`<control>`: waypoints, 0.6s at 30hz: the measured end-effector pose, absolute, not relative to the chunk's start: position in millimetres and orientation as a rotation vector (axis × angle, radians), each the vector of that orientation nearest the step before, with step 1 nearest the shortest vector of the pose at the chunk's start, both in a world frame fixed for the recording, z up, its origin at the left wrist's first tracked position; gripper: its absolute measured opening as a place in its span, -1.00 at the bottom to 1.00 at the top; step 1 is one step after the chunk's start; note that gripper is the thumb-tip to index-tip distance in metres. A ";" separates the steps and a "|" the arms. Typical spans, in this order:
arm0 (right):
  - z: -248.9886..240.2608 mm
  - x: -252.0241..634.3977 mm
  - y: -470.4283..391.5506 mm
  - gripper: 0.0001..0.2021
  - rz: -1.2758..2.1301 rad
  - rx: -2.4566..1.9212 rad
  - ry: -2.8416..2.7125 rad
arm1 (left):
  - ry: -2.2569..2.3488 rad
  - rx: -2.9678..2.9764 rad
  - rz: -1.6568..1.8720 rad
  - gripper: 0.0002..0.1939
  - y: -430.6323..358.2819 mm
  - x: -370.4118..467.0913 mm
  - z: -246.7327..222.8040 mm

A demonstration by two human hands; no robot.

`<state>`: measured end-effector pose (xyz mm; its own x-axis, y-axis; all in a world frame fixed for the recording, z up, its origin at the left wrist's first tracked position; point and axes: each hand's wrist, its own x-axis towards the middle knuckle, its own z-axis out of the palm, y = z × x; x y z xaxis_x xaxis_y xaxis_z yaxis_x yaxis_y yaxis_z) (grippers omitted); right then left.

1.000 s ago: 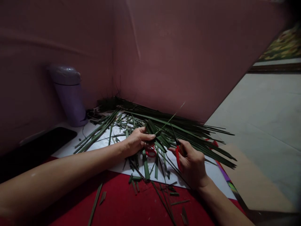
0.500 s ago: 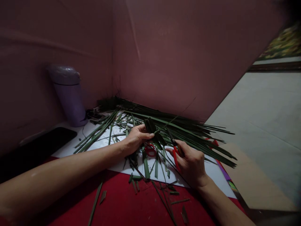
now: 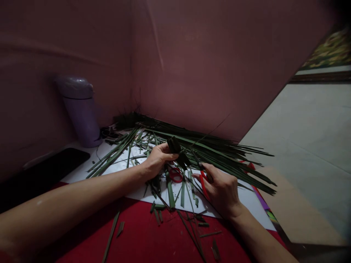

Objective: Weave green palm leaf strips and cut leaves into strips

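Observation:
Pinched between the thumb and fingers of my left hand (image 3: 159,159) is a folded green leaf piece (image 3: 174,145), raised over the white paper. My right hand (image 3: 221,186) is closed around red-handled scissors (image 3: 203,184), whose dark blades point up and left toward the leaf piece. A thin strand sticks out to the upper right from near the leaf. Below my left hand lies a red ring-shaped thing (image 3: 175,175) among the cuttings. Loose leaf scraps (image 3: 170,193) are strewn on the paper beneath both hands.
Long green leaves (image 3: 219,149) lie in a heap along the pink wall (image 3: 205,73). At the left stand a purple tumbler (image 3: 82,120) and a black phone-like slab (image 3: 68,159). White paper (image 3: 246,201) covers part of the red surface (image 3: 153,241), with scraps on both.
The leaf piece in my left hand has shifted slightly left, its lower part turning. The scissors and my right hand have moved a little to the left.

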<state>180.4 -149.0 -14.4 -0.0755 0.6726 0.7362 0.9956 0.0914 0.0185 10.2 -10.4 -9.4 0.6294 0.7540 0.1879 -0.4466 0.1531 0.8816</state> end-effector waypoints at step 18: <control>-13.4 178.7 -148.4 -0.66 -0.753 -1.667 -1.823 | 0.459 1.104 0.876 -0.74 -2.4 9.6 -13.1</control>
